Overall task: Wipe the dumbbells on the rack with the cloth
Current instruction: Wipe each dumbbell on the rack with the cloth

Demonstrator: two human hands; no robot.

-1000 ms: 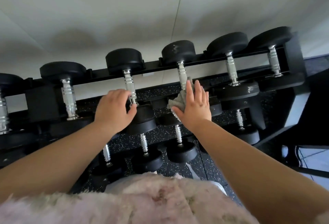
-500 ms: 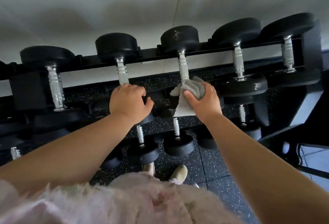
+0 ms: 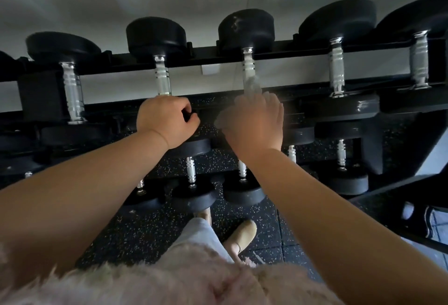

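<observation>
Dumbbells (image 3: 247, 30): black round heads, ribbed chrome handles, lying across black rack (image 3: 303, 49) in tiers, top row side by side. Cloth (image 3: 252, 84): pale grey, blurred, bunched against lower end of middle top-row handle, partly hidden.

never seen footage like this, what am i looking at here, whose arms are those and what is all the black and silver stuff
A camera worn on a person's head looks down, so the two bare arms are the wearer's own. In front is a black rack holding dumbbells with black ends and silver handles. The left hand curls over the near end of one dumbbell. The right hand, blurred by motion, holds a grey cloth against the handle of the next dumbbell. Below are speckled floor mats and the person's shoe.
</observation>
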